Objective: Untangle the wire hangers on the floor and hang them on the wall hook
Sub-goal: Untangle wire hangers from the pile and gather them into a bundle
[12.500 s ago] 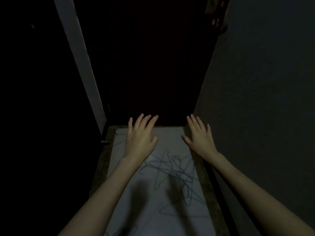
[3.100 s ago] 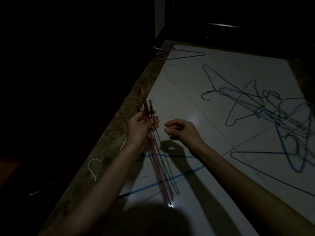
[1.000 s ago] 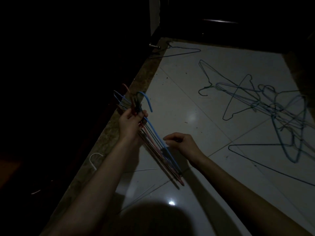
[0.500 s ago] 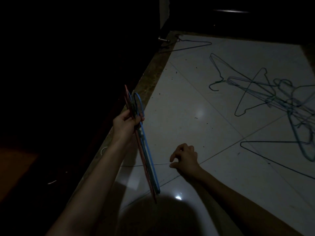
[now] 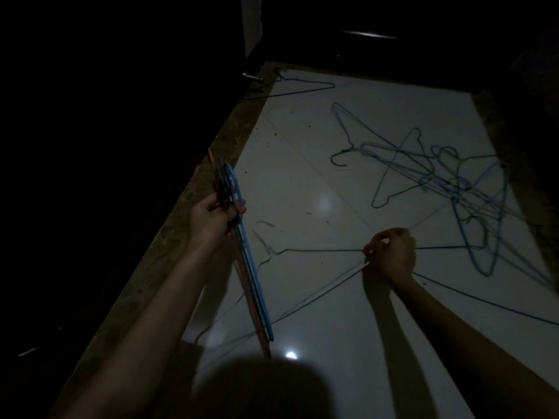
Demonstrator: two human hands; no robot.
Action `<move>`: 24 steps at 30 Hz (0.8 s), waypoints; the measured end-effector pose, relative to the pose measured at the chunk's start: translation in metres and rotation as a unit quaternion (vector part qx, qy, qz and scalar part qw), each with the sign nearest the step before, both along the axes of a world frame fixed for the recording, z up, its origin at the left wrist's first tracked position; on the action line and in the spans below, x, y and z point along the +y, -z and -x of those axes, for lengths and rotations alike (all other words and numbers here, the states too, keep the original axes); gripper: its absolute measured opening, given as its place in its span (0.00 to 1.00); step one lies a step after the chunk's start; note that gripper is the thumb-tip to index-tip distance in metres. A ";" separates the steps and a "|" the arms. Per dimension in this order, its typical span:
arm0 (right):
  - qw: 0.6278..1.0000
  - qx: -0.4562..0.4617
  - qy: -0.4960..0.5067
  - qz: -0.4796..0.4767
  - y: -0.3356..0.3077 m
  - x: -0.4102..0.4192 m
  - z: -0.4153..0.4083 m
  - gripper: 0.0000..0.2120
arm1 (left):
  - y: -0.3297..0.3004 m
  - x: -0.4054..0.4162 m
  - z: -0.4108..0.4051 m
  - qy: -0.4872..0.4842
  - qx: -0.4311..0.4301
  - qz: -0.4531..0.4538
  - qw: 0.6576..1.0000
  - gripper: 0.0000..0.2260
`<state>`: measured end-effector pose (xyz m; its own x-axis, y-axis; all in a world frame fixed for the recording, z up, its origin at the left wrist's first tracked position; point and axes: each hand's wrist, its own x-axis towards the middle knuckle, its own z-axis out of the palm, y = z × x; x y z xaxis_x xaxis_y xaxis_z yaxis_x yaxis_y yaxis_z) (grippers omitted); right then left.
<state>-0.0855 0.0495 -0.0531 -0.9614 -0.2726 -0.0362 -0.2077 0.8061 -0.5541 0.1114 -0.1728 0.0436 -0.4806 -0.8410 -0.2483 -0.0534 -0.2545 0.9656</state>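
Several tangled hangers sprawl across the pale floor at the far right; one more lies alone near the dark doorway. I see my left hand with fingers clamped round a neat bundle of hangers, held upright. My right hand pinches a single wire low over the tiles.

Two hands (hangers uncountable)
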 end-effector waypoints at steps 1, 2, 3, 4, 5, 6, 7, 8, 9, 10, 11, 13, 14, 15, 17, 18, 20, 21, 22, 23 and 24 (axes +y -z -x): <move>1.000 0.010 0.026 -0.005 -0.005 0.009 0.007 0.05 | 0.000 0.003 0.006 0.011 -0.001 0.001 1.000 0.13; 0.999 0.013 0.031 -0.002 -0.008 0.015 0.010 0.08 | 0.001 0.007 0.010 0.020 0.000 0.002 1.000 0.14; 1.000 0.008 0.024 0.010 -0.010 0.016 0.010 0.10 | 0.002 0.009 0.015 0.027 0.000 0.004 1.000 0.14; 0.999 -0.006 0.004 0.033 -0.009 0.016 0.007 0.10 | 0.003 0.011 0.017 0.031 -0.002 0.007 0.999 0.14; 0.997 -0.028 -0.021 0.062 -0.004 0.012 0.003 0.09 | 0.004 0.012 0.019 0.035 -0.005 0.011 0.999 0.15; 0.994 -0.054 -0.042 0.091 0.002 0.007 -0.002 0.08 | 0.005 0.012 0.020 0.040 -0.008 0.015 0.999 0.15; 0.989 -0.084 -0.061 0.106 0.007 0.001 -0.009 0.07 | 0.006 0.011 0.021 0.045 -0.009 0.017 0.999 0.15; 0.983 -0.115 -0.082 0.120 0.014 -0.007 -0.015 0.07 | 0.006 0.011 0.020 0.050 -0.009 0.017 0.999 0.16; 0.975 -0.145 -0.104 0.130 0.021 -0.016 -0.020 0.08 | 0.006 0.010 0.019 0.054 -0.009 0.016 0.998 0.15; 0.969 -0.165 -0.124 0.137 0.027 -0.025 -0.023 0.10 | 0.005 0.010 0.018 0.057 -0.011 0.017 0.998 0.15; 0.966 -0.171 -0.136 0.136 0.029 -0.036 -0.026 0.14 | 0.005 0.009 0.017 0.056 -0.014 0.020 0.998 0.15; 0.969 -0.163 -0.132 0.127 0.027 -0.056 -0.027 0.21 | 0.006 0.006 0.015 0.051 -0.020 0.030 0.998 0.13; 0.973 -0.158 -0.119 0.115 0.025 -0.066 -0.024 0.24 | 0.007 0.005 0.014 0.048 -0.022 0.033 0.998 0.11; 0.976 -0.163 -0.103 0.099 0.025 -0.073 -0.020 0.26 | 0.008 0.003 0.013 0.048 -0.023 0.037 0.998 0.11; 0.977 -0.186 -0.077 0.063 0.025 -0.082 -0.015 0.28 | 0.009 0.000 0.013 0.051 -0.018 0.039 0.998 0.12; 0.976 -0.199 -0.069 0.046 0.025 -0.085 -0.014 0.27 | 0.010 -0.001 0.013 0.050 -0.015 0.037 0.998 0.13; 0.979 -0.196 -0.057 0.024 0.030 -0.087 -0.014 0.18 | 0.013 -0.003 0.014 0.048 -0.013 0.026 0.998 0.13; 0.981 -0.188 -0.052 0.018 0.029 -0.086 -0.017 0.15 | 0.013 -0.004 0.014 0.048 -0.013 0.018 0.999 0.12; 0.981 -0.187 -0.046 0.018 0.029 -0.086 -0.018 0.13 | 0.013 -0.004 0.014 0.051 -0.014 0.011 0.999 0.11; 0.981 -0.188 -0.043 0.023 0.026 -0.086 -0.020 0.13 | 0.012 -0.005 0.015 0.054 -0.017 0.006 0.998 0.10; 0.980 -0.194 -0.042 0.026 0.023 -0.086 -0.021 0.12 | 0.011 -0.004 0.016 0.057 -0.020 0.002 0.998 0.09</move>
<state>-0.0646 -0.0368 -0.0756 -0.8521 -0.3610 -0.3791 -0.0370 0.7640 -0.6442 0.0955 -0.1771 0.0329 -0.5626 -0.7829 -0.2657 -0.1194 -0.2410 0.9631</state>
